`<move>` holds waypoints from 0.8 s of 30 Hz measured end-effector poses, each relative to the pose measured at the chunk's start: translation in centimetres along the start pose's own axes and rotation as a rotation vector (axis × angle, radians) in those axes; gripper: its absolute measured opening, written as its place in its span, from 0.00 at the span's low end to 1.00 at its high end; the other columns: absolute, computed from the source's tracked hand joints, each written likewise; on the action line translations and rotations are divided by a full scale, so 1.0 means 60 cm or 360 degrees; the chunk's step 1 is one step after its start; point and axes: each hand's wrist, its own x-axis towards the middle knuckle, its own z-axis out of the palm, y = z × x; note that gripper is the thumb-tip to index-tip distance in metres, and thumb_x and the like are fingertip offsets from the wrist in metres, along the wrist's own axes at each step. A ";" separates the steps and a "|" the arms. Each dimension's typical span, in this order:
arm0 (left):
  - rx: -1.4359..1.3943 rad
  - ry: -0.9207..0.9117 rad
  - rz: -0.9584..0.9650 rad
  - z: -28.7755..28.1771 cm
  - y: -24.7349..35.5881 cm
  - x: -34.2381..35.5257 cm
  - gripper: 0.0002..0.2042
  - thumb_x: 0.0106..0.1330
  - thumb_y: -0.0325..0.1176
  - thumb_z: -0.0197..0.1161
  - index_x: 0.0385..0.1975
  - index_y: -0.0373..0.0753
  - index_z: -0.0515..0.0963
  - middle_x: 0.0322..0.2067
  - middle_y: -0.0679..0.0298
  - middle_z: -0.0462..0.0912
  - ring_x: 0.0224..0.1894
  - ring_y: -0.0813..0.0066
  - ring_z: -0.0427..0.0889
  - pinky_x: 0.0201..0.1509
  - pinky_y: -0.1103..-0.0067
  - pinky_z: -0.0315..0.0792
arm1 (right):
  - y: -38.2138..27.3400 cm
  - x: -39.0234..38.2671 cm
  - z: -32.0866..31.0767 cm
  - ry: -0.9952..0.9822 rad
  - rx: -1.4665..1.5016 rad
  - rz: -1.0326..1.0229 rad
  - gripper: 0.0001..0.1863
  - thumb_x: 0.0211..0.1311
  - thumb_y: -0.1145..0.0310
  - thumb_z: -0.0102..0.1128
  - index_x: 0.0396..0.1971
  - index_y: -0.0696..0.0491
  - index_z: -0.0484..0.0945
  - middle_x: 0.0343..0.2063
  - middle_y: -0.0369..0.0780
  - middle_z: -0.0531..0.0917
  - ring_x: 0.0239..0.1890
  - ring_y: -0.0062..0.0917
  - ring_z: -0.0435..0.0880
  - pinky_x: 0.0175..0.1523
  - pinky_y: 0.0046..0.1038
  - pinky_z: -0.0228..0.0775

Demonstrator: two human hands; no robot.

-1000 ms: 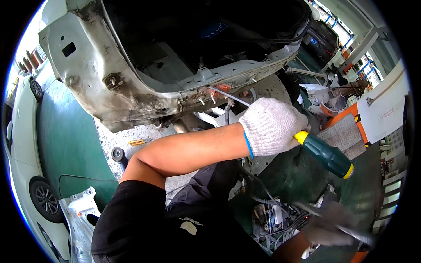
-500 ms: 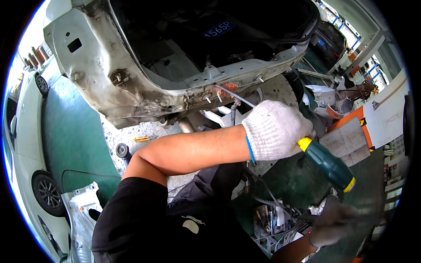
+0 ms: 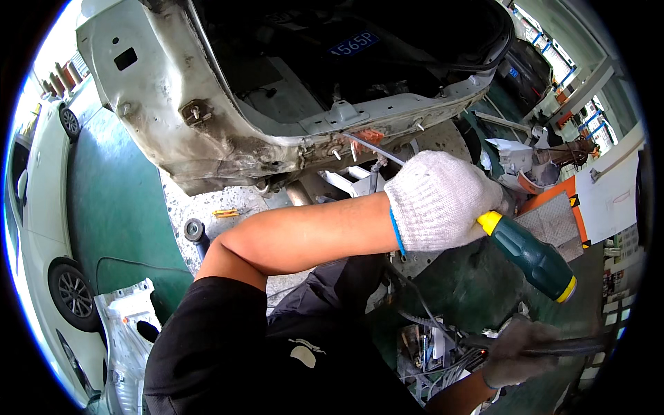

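My left hand (image 3: 446,200), in a white knit glove, is wrapped round the shaft of a large screwdriver. The screwdriver's green and yellow handle (image 3: 532,259) sticks out on the right of the glove. Its metal shaft (image 3: 373,146) runs up left to the dented rear panel (image 3: 277,149) of a white car body, by a torn reddish patch (image 3: 366,138). The glove hides the middle of the shaft. Low on the right, my right hand (image 3: 522,353), in a greyish glove, is closed round a long dark bar-shaped tool (image 3: 570,346); its exact kind is unclear.
A tray of tools and cables (image 3: 436,353) lies beside my right forearm. A dark cylindrical tool (image 3: 195,232) and a small yellow item (image 3: 225,213) are on the floor. A white car (image 3: 41,228) stands left, with a loose metal panel (image 3: 128,346) beside it. Scrap parts (image 3: 526,162) lie far right.
My right hand, smeared by motion earlier, is now sharper, and the dark tool in it shows clearly. The left hand still grips the screwdriver at the panel; the view has shifted slightly.
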 end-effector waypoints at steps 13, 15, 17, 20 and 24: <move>0.0035 -0.0284 -0.0003 0.002 0.004 -0.015 0.13 0.54 0.43 0.72 0.36 0.47 0.85 0.28 0.62 0.85 0.32 0.58 0.87 0.34 0.67 0.80 | 0.038 0.003 -0.130 -0.0921 -0.0485 -0.0112 0.27 0.75 0.42 0.44 0.38 0.55 0.73 0.21 0.36 0.70 0.20 0.22 0.69 0.29 0.24 0.67; 0.0079 -0.0346 0.0002 0.004 0.011 -0.014 0.13 0.53 0.43 0.72 0.36 0.46 0.84 0.27 0.62 0.84 0.31 0.58 0.87 0.33 0.67 0.80 | 0.065 -0.021 -0.107 -0.0632 -0.0673 -0.0029 0.27 0.75 0.42 0.43 0.35 0.55 0.73 0.18 0.34 0.67 0.17 0.20 0.66 0.27 0.22 0.64; 0.0162 -0.0364 -0.0031 0.005 0.015 -0.019 0.13 0.53 0.43 0.72 0.34 0.45 0.83 0.27 0.61 0.84 0.31 0.58 0.86 0.32 0.67 0.80 | 0.065 0.007 -0.081 -0.0184 -0.0350 -0.0250 0.28 0.76 0.43 0.41 0.34 0.55 0.73 0.16 0.33 0.66 0.15 0.19 0.66 0.25 0.20 0.63; 0.0096 -0.0349 -0.0087 -0.010 0.009 -0.030 0.13 0.52 0.42 0.72 0.32 0.43 0.81 0.25 0.60 0.83 0.30 0.57 0.86 0.32 0.67 0.80 | 0.046 0.074 -0.157 -0.0684 0.0103 -0.0225 0.28 0.76 0.45 0.41 0.39 0.58 0.76 0.15 0.34 0.68 0.16 0.20 0.70 0.26 0.22 0.65; 0.0088 -0.0369 -0.0016 0.002 0.017 -0.019 0.13 0.52 0.43 0.72 0.31 0.44 0.80 0.24 0.60 0.82 0.29 0.57 0.86 0.31 0.66 0.79 | 0.108 0.013 -0.234 -0.0860 -0.0899 -0.0191 0.28 0.74 0.46 0.42 0.46 0.59 0.76 0.18 0.36 0.71 0.20 0.22 0.73 0.29 0.24 0.66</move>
